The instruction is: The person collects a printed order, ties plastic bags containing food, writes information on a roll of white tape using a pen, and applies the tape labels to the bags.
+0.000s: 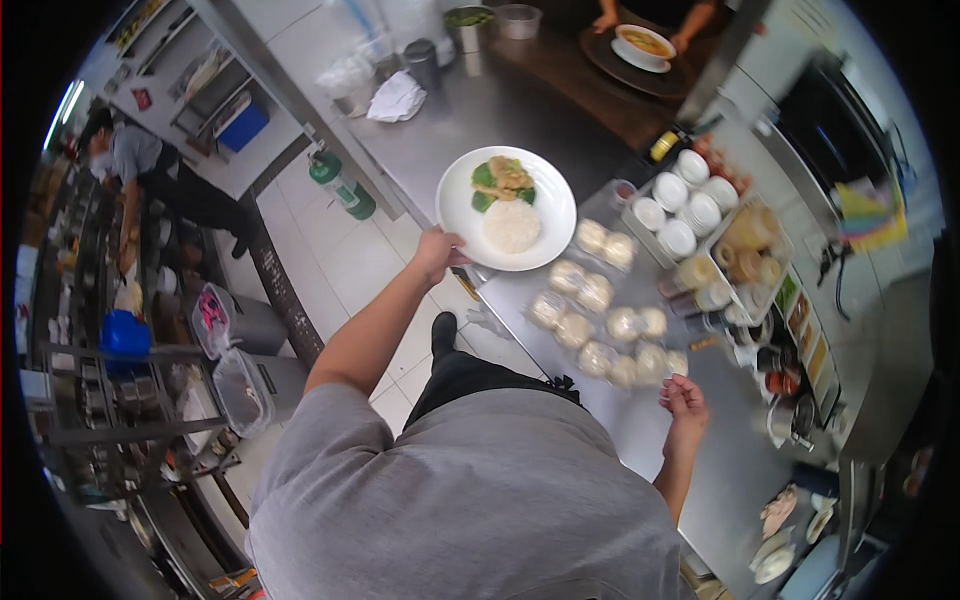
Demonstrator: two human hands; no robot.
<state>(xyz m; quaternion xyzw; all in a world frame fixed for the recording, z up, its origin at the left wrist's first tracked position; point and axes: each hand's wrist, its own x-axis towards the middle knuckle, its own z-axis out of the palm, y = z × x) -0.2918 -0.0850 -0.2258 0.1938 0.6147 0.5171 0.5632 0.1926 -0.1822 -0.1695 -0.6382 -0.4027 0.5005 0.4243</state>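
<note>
My left hand (pixel 438 256) grips the near left rim of a wide white plate (pixel 459 199). On the plate sit a round mound of white rice (pixel 511 226), green broccoli (pixel 484 177) and pieces in a light brown sauce (pixel 508 176). Over the steel counter (pixel 637 431), my right hand (pixel 684 401) is raised with its fingers bent close together. Its fingertips are beside the nearest of several plastic-wrapped pale round buns or dough balls (pixel 574 330). Whether those fingers pinch any wrapping is too small to tell.
White lidded tubs (pixel 678 238) and a bin of sauce bottles (pixel 750 247) line the counter's right side. Across the pass, another person's hands (pixel 681 41) are at a bowl of soup (pixel 643 43). A co-worker (pixel 142 154) leans at the left; a green gas cylinder (pixel 341 184) stands on the floor.
</note>
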